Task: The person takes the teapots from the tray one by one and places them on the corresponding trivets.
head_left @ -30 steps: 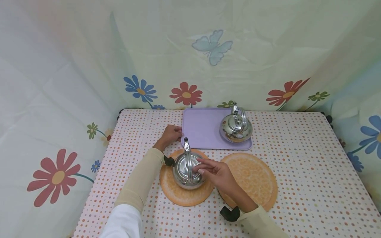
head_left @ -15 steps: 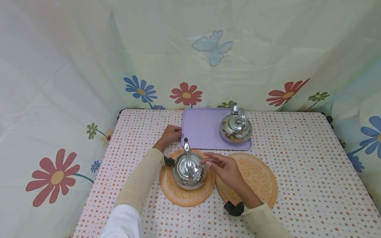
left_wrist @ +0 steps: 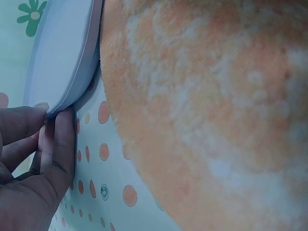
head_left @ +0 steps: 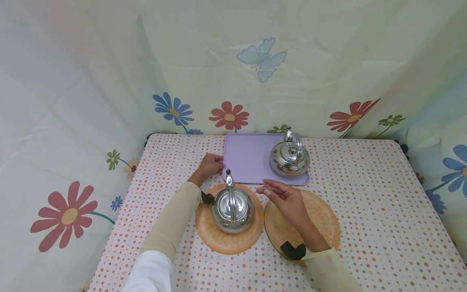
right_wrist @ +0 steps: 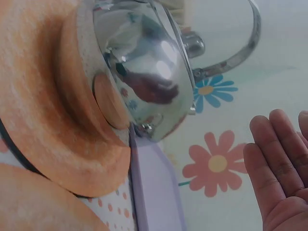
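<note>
My left hand (head_left: 209, 165) pinches the left rim of a lilac tray (head_left: 246, 156); in the left wrist view the tray's corner (left_wrist: 72, 91) sits between thumb and fingers. A shiny steel kettle (head_left: 290, 156) stands on the tray's right part. Nearer to me, a second steel kettle (head_left: 233, 215) stands upright on the left round orange mat (head_left: 233, 248), its handle raised and its spout pointing away from me. My right hand (head_left: 288, 200) holds nothing. Its fingers are loosely bent, above the right orange mat (head_left: 324, 211) and apart from the near kettle.
A white tablecloth (head_left: 379, 211) with coloured dots covers the table. Behind it and along both sides hangs a pale curtain (head_left: 328, 61) printed with flowers and a butterfly. The tray lies close to the table's back edge, and the two mats lie side by side before it.
My right hand has moved away from the near kettle, to the right and slightly away from me. The left hand, the tray and both kettles have stayed put.
</note>
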Tool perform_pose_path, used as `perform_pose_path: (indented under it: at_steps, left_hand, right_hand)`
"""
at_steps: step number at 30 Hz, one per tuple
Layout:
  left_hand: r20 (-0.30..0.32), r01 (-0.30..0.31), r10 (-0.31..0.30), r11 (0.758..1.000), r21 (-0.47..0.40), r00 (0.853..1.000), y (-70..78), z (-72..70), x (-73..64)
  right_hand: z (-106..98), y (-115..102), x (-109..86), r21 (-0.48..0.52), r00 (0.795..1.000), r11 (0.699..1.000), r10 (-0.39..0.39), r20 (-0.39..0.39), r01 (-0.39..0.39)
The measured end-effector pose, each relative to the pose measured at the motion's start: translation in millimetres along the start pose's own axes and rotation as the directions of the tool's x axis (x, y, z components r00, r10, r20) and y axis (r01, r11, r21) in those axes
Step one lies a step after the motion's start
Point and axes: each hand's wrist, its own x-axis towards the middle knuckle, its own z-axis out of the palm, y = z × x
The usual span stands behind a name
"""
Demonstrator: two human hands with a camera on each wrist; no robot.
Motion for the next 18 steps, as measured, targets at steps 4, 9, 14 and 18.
perform_pose_path:
  at_steps: [4,9,14,18]
  left_hand:
    - [-0.005,0.001,-0.001,1.0,0.004,1.0,0.2,0.2,-0.3]
    - [0.004,0.007,-0.007,1.0,-0.008,1.0,0.9,0.6,-1.6]
    - [0.008,0.009,-0.009,1.0,-0.018,1.0,0.8,0.5,-1.6]
    - [0.01,0.008,-0.008,1.0,-0.02,1.0,0.0,0.0,-1.3]
  right_hand:
    - [-6,0,1.0,-0.005,1.0,1.0,0.007,-0.017,-0.007]
    - [-13,3,1.5,-0.019,0.999,0.999,0.03,-0.025,-0.031]
    - [-20,3,3.5,-0.03,0.994,0.997,0.071,-0.082,-0.074]
    - [-26,5,5.5,-0.04,0.99,0.994,0.093,-0.102,-0.098]
